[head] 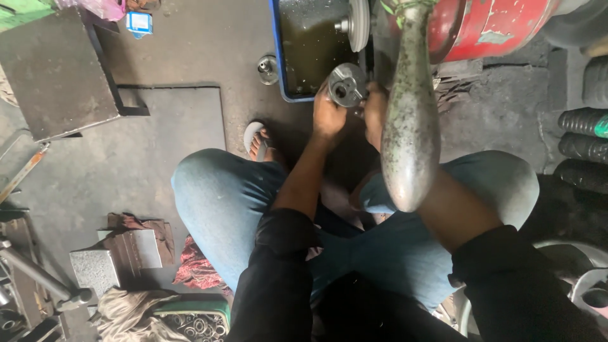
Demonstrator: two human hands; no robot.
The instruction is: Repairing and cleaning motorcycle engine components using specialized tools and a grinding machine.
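I sit with my knees apart in blue jeans and black sleeves. My left hand [328, 116] grips a round grey metal part [347, 84] with a centre hole, held just in front of a blue tray of dark oily liquid [311, 47]. My right hand [375, 109] is at the right side of the same part, mostly hidden behind a long grey metal handle [410, 120] that hangs down from the top. Whether the right fingers grip the part I cannot tell.
A second metal disc [358, 23] stands in the tray. A small metal cup [267, 68] sits left of it. A red drum [491, 25] is top right, black rubber parts [586, 136] at right, a dark metal stool [54, 69] top left, blocks and rags [126, 253] lower left.
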